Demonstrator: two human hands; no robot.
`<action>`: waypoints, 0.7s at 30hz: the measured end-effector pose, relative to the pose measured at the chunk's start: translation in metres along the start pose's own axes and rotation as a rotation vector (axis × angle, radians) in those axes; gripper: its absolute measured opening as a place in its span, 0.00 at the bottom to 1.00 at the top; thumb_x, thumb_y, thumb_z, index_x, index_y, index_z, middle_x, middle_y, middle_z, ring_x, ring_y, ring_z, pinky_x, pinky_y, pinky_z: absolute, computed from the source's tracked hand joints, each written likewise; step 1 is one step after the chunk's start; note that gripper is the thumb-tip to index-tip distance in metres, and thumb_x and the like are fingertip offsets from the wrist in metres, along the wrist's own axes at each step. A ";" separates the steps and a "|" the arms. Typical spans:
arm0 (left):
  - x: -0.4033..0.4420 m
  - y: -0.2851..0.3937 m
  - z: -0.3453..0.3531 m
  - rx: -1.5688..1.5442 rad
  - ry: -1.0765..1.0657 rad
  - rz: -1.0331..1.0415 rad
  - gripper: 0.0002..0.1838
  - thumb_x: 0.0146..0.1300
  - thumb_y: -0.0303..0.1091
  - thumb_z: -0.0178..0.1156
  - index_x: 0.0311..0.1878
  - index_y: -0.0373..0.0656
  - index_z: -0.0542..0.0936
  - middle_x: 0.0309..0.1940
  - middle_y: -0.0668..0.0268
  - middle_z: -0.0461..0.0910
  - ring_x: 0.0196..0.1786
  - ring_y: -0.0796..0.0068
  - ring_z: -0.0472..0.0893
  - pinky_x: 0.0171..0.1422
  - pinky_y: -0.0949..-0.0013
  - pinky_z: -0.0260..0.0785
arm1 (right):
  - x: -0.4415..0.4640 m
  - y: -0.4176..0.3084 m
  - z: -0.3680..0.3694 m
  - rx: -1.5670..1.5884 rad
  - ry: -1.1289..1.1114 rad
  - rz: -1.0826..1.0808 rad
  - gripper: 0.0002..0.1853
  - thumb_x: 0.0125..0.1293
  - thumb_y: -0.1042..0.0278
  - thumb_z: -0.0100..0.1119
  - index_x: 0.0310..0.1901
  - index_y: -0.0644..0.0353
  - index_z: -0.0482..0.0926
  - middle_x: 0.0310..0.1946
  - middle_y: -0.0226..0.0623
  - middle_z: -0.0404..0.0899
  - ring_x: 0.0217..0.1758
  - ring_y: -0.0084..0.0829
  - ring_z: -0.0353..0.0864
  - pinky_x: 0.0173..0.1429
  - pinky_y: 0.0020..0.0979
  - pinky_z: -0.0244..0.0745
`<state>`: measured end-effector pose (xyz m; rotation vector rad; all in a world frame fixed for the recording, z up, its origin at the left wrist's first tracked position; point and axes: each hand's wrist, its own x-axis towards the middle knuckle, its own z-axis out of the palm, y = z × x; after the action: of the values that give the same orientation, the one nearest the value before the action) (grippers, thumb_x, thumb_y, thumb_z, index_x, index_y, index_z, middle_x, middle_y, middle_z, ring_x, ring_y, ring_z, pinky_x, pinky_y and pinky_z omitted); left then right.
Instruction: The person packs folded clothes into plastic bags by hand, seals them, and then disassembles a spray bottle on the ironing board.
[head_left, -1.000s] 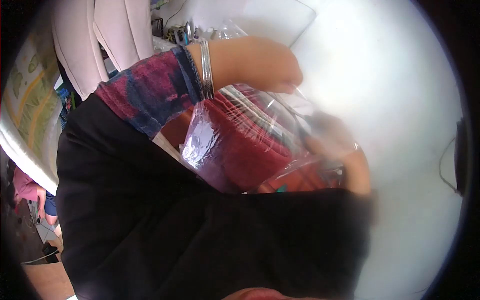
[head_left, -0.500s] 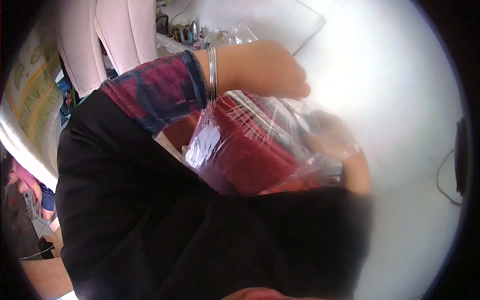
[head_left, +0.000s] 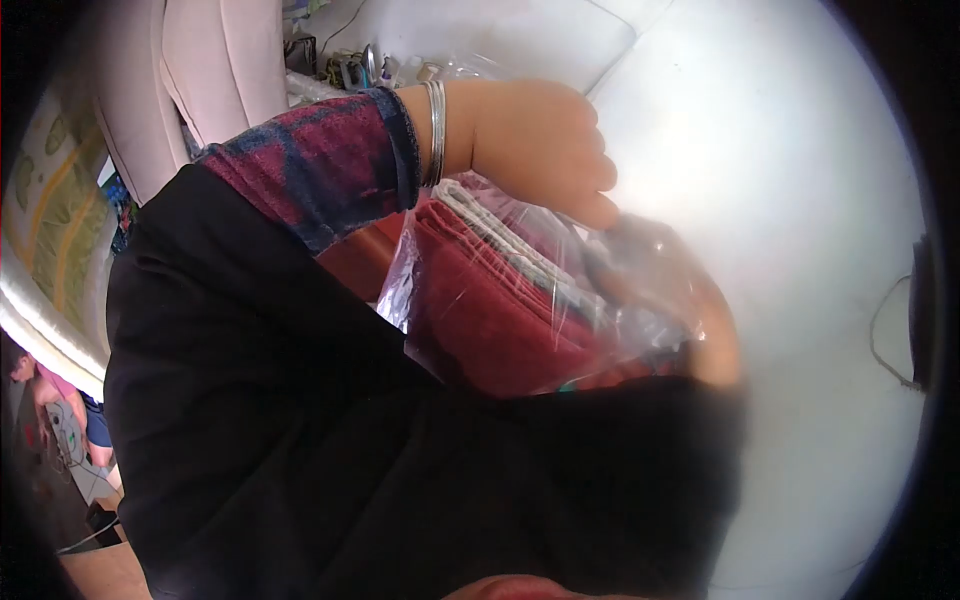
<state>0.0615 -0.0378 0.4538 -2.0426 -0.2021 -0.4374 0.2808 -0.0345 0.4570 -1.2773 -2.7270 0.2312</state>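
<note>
A white surface (head_left: 820,200) crossed by thin seams takes up the right and top, glaring brightly near its middle; a thin cable (head_left: 876,350) curls by its right edge. Along its upper left edge sits a cluster of small items (head_left: 375,68), too small for me to make out one by one. Beyond that edge hang pale pink padded fabric (head_left: 215,70) and, further left, a green and yellow patterned cloth (head_left: 65,190). In the far lower left, a second person (head_left: 65,400) in a pink top and blue shorts is low down, near some cables. Closest to me is the worker's black garment (head_left: 400,470). Just beyond it, by the left part of the white surface, is a clear plastic bag (head_left: 400,290), with thick folded cloth (head_left: 500,320) showing inside, deep red with pale and grey layers, tilted down to the right. The left hand (head_left: 545,145), silver bangles (head_left: 437,130) at its wrist, is over the bag's upper edge, back upward, fingers curled in and thumb close to the film; I cannot tell whether it pinches any. The right hand (head_left: 650,270) is at the bag's right end, blurred behind crumpled film, so how far it is open, or what it grips, I cannot tell.
</note>
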 end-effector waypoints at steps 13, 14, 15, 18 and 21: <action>0.055 0.012 0.014 -0.163 0.228 0.028 0.05 0.51 0.37 0.57 0.29 0.54 0.70 0.17 0.74 0.66 0.18 0.75 0.73 0.20 0.71 0.64 | -0.011 0.012 -0.003 0.123 0.025 -0.057 0.23 0.50 0.55 0.66 0.39 0.68 0.81 0.31 0.49 0.82 0.36 0.43 0.82 0.45 0.38 0.75; 0.067 0.012 0.017 -0.162 0.216 0.027 0.06 0.51 0.37 0.58 0.29 0.54 0.70 0.17 0.73 0.66 0.18 0.75 0.73 0.19 0.71 0.63 | -0.017 0.016 -0.005 0.117 0.029 -0.056 0.23 0.50 0.55 0.66 0.39 0.68 0.81 0.31 0.49 0.82 0.36 0.43 0.82 0.45 0.38 0.75; 0.065 0.013 0.010 -0.167 0.228 0.034 0.06 0.51 0.37 0.58 0.29 0.54 0.70 0.17 0.73 0.66 0.18 0.75 0.73 0.19 0.71 0.63 | -0.017 0.012 -0.006 0.103 0.035 -0.053 0.23 0.50 0.55 0.66 0.39 0.68 0.81 0.31 0.49 0.82 0.36 0.44 0.82 0.45 0.38 0.75; 0.077 0.006 -0.003 -0.229 0.275 0.011 0.05 0.52 0.37 0.58 0.29 0.53 0.70 0.17 0.73 0.67 0.17 0.74 0.74 0.19 0.71 0.64 | -0.018 0.008 -0.009 0.079 0.034 -0.049 0.23 0.49 0.55 0.66 0.39 0.68 0.81 0.31 0.49 0.82 0.36 0.44 0.82 0.45 0.38 0.75; 0.071 0.003 -0.012 -0.231 0.258 0.043 0.05 0.53 0.38 0.58 0.30 0.53 0.71 0.17 0.72 0.69 0.17 0.72 0.74 0.19 0.71 0.64 | -0.014 0.000 -0.006 0.047 0.037 -0.040 0.23 0.49 0.55 0.66 0.40 0.68 0.81 0.31 0.49 0.82 0.36 0.44 0.82 0.46 0.38 0.75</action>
<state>0.1251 -0.0526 0.4844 -2.1853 0.0519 -0.7190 0.2909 -0.0451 0.4624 -1.2016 -2.6965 0.2628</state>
